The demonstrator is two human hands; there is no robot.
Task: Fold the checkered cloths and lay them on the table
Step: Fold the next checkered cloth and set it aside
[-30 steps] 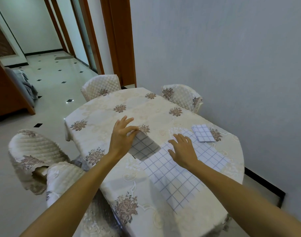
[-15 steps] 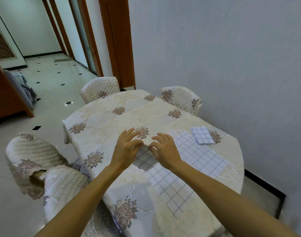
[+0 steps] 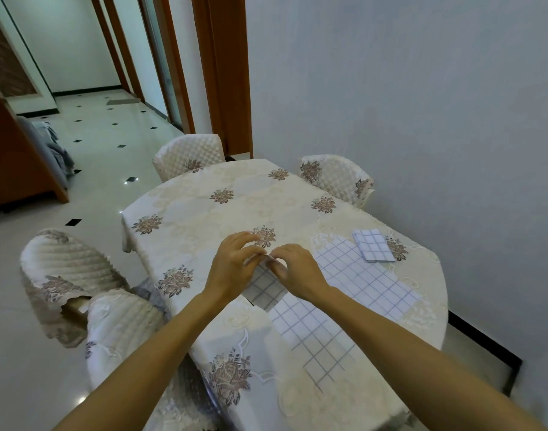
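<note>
Hands: the left hand point(image 3: 235, 269) and the right hand point(image 3: 297, 272) meet above the middle of the counter point(image 3: 204, 219), fingertips almost touching. Both hands have curled fingers and pinch the same raised edge of the large checkered cloth point(image 3: 360, 275) between thumb and fingers.

Large checkered cloth: white with a thin dark grid. Most of it lies flat on the right half of the counter. Its long axis appears to run from the near edge of the counter toward the far right edge. The left portion is lifted off the surface and hangs in shadow below the two hands. The flat remainder stays in contact with the floral cover of the counter.

Folded checkered cloth point(image 3: 374, 245): a small rectangle of the same pattern. It lies flat near the right edge of the counter, at the far corner of the large cloth. Whether it overlaps that corner cannot be determined. Its long axis points from far left to near right.

Surroundings: four quilted chairs stand around the counter. One point(image 3: 188, 154) is at the far end, one point(image 3: 338, 178) at the far right corner, and two point(image 3: 70, 269) point(image 3: 120, 325) along the left edge. A plain wall point(image 3: 422, 119) runs close beside the right edge.
</note>
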